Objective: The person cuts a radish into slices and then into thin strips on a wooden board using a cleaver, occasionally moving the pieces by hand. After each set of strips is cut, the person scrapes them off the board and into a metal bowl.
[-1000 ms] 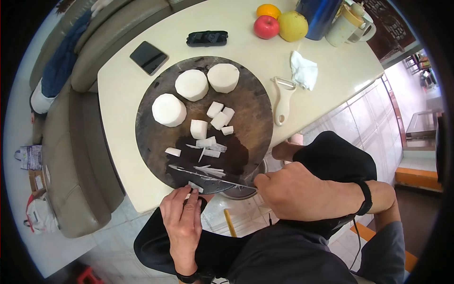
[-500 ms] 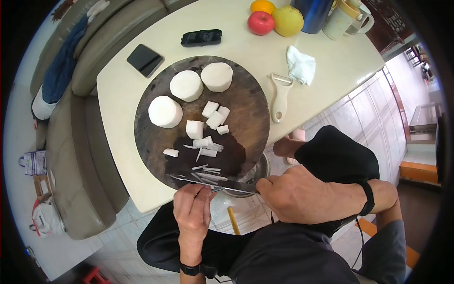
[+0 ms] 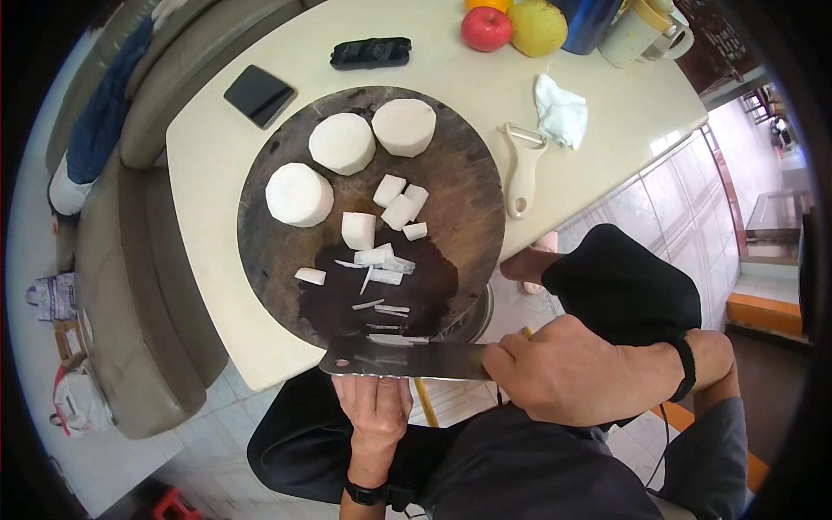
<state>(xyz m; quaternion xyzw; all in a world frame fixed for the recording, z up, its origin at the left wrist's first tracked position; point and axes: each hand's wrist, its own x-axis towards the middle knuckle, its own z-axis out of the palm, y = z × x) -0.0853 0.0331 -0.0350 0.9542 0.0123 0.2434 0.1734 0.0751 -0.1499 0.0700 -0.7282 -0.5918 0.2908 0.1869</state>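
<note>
My right hand [image 3: 568, 368] is closed round the handle of a kitchen cleaver [image 3: 407, 361]. Its broad blade lies across the near edge of a round wooden chopping board [image 3: 472, 217], turned so that its flat face shows. Below the blade is my left hand [image 3: 374, 412], its fingers pressed together and their tips hidden behind the steel. White slices [image 3: 390, 339] show just beyond the blade. Farther up lie thin strips [image 3: 368, 303], a pile of flat slices [image 3: 381, 258] and a block [image 3: 358, 230] of peeled white vegetable, which looks like radish.
Three thick white rounds [image 3: 342, 143] and smaller chunks [image 3: 399, 211] sit on the board. Around it are a phone [image 3: 260, 95], a black case [image 3: 371, 53], a peeler [image 3: 523, 169], a tissue [image 3: 562, 113] and fruit [image 3: 486, 30]. A metal basin [image 3: 479, 319] stands below the board's edge.
The cleaver has turned from edge-on to flat face up and moved slightly nearer me. My left fingers have slipped behind the blade. Strips near the edge are now covered or shifted.
</note>
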